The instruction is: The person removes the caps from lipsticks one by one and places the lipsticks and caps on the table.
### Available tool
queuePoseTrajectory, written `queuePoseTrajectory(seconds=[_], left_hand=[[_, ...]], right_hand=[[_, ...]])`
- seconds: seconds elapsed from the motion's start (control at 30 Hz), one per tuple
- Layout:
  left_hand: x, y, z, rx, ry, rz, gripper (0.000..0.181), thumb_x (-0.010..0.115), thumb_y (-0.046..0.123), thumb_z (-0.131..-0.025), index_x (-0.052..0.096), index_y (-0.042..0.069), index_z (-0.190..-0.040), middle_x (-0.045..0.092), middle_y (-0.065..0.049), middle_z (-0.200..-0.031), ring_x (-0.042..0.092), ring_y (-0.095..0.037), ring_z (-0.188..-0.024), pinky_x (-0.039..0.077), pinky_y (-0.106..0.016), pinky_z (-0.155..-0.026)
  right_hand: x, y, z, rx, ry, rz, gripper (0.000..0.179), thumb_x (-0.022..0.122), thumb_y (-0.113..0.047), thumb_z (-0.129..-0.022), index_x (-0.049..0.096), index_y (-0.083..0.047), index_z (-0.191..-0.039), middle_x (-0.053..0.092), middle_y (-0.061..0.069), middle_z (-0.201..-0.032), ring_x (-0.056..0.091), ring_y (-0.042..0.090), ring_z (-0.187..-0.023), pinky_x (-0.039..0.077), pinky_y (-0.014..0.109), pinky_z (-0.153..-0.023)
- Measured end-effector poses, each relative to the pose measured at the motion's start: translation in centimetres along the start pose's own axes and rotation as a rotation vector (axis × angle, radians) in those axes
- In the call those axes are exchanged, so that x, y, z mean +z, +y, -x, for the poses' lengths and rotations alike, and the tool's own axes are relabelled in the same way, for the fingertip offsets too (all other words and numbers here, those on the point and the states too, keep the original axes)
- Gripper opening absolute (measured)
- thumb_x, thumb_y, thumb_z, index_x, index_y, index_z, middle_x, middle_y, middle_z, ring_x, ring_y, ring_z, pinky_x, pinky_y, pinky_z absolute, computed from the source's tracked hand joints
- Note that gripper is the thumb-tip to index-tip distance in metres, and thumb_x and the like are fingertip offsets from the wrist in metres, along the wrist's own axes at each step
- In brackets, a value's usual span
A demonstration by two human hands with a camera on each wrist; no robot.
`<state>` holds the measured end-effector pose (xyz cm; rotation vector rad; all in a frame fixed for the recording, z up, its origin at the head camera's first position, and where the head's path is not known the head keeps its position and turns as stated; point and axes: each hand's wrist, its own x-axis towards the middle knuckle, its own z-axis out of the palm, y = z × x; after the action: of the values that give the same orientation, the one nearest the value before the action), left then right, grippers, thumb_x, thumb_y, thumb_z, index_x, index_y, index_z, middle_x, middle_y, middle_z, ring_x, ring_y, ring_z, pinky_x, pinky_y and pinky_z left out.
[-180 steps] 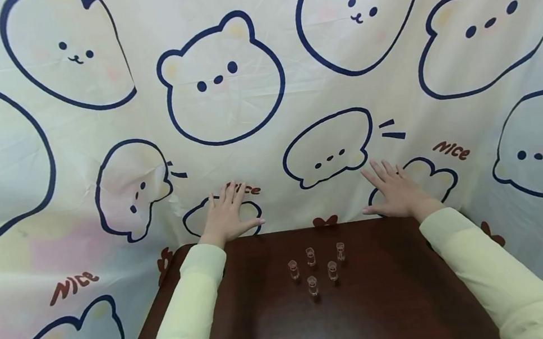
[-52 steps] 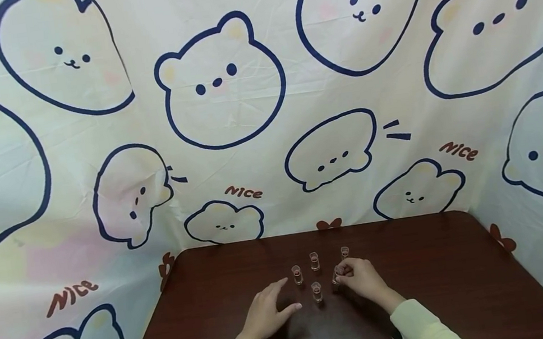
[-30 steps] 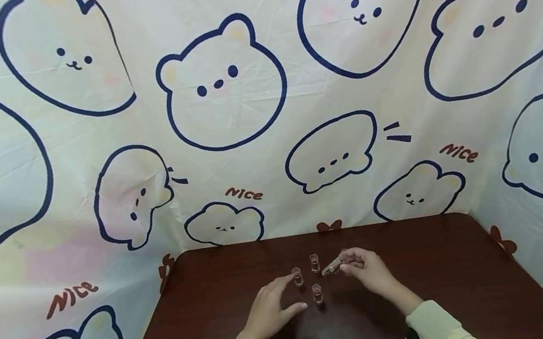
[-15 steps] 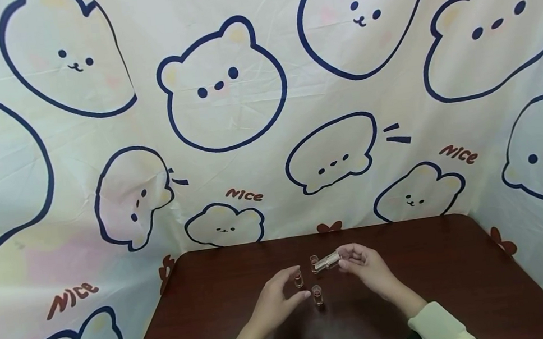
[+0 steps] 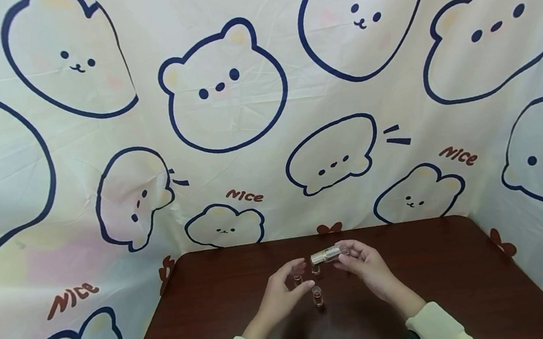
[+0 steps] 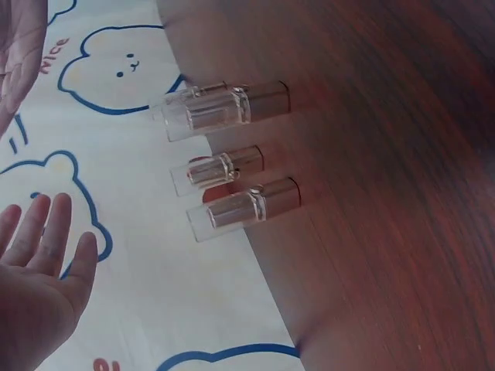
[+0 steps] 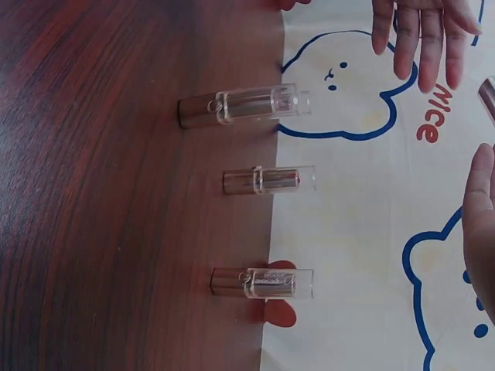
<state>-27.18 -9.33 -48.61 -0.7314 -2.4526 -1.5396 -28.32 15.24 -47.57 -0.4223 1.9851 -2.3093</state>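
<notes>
Your left hand (image 5: 279,293), thumb and fingers held wide, is bare; your right hand (image 5: 369,270) pinches a slim silvery tube with a clear cap (image 5: 327,255). The dark brown wooden table (image 5: 447,272) spreads to either side, far edge near. The tube tilts almost level, above matching upright clear-capped tubes (image 5: 318,298).

Clear, glossy plastic caps (image 7: 307,284) top the tubes (image 7: 263,283), their bases (image 7: 229,282) smooth, shiny and metal-looking; the table (image 5: 415,265) is softly glossy wood, the far backdrop (image 5: 270,161) creased cloth.
</notes>
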Motion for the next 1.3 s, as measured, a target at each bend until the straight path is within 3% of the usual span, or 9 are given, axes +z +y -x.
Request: queuePoseTrajectory(seconds=[0.33,0.47,0.57,0.77,1.03,1.3], left_hand=[[0.3,0.9,-0.6,-0.051,0.007,0.249,0.041,0.068,0.014,-0.092,0.057,0.008,-0.131,0.064,-0.01,-0.122,0.061,-0.026,-0.111,0.047,-0.04,-0.094],[0.4,1.1,-1.0,-0.057,0.008,0.365,0.041,0.065,0.004,-0.092,0.055,0.001,-0.131,0.062,-0.019,-0.122,0.059,-0.036,-0.112,0.048,-0.032,-0.09],[0.5,1.4,-1.3,-0.049,0.02,0.425,0.04,0.065,0.001,-0.092,0.054,-0.004,-0.13,0.062,-0.021,-0.121,0.059,-0.037,-0.111,0.05,-0.03,-0.089],[0.8,2.0,-1.6,-0.051,0.074,0.46,0.036,0.066,0.003,-0.092,0.058,-0.002,-0.126,0.065,-0.016,-0.117,0.062,-0.027,-0.108,0.049,-0.028,-0.09],[1.1,2.5,-2.1,-0.045,0.133,0.456,0.033,0.066,0.001,-0.09,0.061,-0.004,-0.123,0.066,-0.015,-0.112,0.064,-0.021,-0.102,0.051,-0.028,-0.087],[0.3,5.6,-2.0,-0.051,0.15,0.47,0.032,0.068,0.001,-0.089,0.06,-0.011,-0.118,0.066,-0.02,-0.109,0.065,-0.018,-0.098,0.051,-0.025,-0.085]], right_hand=[[1.0,-0.6,0.1,0.01,0.037,-0.124,0.042,0.065,-0.011,-0.094,0.049,0.005,-0.129,0.063,0.009,-0.117,0.064,0.018,-0.107,0.049,0.034,-0.091],[1.4,-0.6,0.0,0.008,0.04,-0.194,0.031,0.064,-0.008,-0.094,0.055,-0.001,-0.123,0.063,0.008,-0.117,0.063,0.019,-0.109,0.048,0.036,-0.092],[1.5,-0.7,0.1,0.004,0.033,-0.219,0.031,0.063,-0.007,-0.094,0.054,-0.001,-0.124,0.063,0.008,-0.117,0.063,0.02,-0.11,0.047,0.037,-0.093],[1.7,-0.9,0.0,-0.01,0.015,-0.25,0.045,0.062,-0.008,-0.095,0.043,0.007,-0.133,0.061,0.008,-0.12,0.062,0.019,-0.11,0.046,0.036,-0.095],[2.0,-1.2,0.1,-0.035,0.009,-0.274,0.036,0.06,-0.005,-0.096,0.047,0.003,-0.128,0.063,0.007,-0.118,0.063,0.018,-0.108,0.047,0.036,-0.094],[2.1,-1.5,0.2,-0.021,0.014,-0.283,0.031,0.059,-0.003,-0.096,0.05,-0.001,-0.126,0.061,0.008,-0.119,0.062,0.019,-0.108,0.047,0.036,-0.095]])
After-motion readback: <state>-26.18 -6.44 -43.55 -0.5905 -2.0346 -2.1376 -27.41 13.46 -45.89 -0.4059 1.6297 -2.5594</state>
